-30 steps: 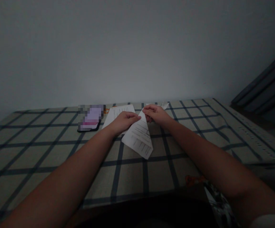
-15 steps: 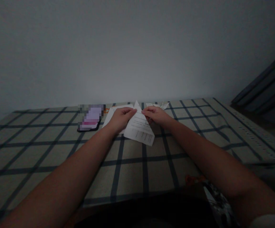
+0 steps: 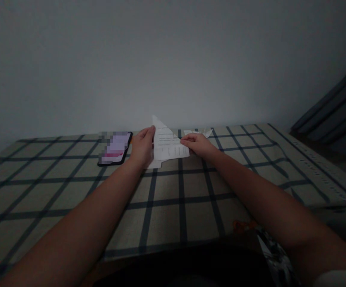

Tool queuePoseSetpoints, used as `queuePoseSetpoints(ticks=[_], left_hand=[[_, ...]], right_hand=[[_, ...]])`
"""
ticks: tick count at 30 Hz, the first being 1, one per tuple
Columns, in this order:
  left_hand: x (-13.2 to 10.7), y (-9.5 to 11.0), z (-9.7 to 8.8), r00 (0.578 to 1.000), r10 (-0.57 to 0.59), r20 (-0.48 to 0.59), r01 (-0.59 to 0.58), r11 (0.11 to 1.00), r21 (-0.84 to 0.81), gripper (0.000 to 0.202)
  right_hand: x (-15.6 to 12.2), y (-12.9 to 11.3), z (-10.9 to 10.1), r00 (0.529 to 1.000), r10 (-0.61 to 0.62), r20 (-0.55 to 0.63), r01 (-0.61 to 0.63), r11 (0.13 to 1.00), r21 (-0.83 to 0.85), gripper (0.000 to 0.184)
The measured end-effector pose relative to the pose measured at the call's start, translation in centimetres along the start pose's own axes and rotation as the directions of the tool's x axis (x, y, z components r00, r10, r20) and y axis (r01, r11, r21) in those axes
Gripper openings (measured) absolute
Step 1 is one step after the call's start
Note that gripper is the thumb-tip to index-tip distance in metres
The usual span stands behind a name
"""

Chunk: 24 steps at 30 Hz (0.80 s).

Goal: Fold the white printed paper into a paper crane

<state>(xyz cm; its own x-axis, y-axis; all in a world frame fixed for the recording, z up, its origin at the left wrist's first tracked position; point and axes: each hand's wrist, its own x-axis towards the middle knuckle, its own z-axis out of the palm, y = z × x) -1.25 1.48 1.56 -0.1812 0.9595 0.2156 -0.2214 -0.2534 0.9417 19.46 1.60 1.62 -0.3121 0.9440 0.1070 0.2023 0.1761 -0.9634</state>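
Note:
Between my hands is a white sheet of printed paper, roughly triangular, its peak pointing up at the left. My left hand pinches its left edge between thumb and fingers. At the sheet's lower right corner my right hand is closed on it with the fingertips. Another piece of white paper lies flat on the cloth below, mostly hidden by the held sheet and my left hand. Just behind my right hand lies a folded paper piece with raised points.
A phone with a lit, blurred screen lies left of my left hand. The checked tablecloth covers the table up to a plain wall. Grey curtain-like folds hang at the far right.
My left hand has moved left and slightly up, turning the paper so its peak leans left and its lower edge rises. My right hand has barely moved.

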Motion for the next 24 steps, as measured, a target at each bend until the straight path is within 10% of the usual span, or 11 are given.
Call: queuePoseSetpoints(ticks=[11,24], left_hand=[[-0.18,-0.09,-0.37,0.991,0.015,0.134,-0.027,0.996,0.086,0.096],[0.26,-0.11,-0.64,0.996,0.014,0.083,-0.023,0.994,0.102,0.071]], right_hand=[[0.33,-0.03,-0.7,0.995,-0.054,-0.081,0.059,0.996,0.066,0.027],[0.45,-0.01,-0.79,0.996,-0.06,-0.064,0.06,0.998,-0.008,0.012]])
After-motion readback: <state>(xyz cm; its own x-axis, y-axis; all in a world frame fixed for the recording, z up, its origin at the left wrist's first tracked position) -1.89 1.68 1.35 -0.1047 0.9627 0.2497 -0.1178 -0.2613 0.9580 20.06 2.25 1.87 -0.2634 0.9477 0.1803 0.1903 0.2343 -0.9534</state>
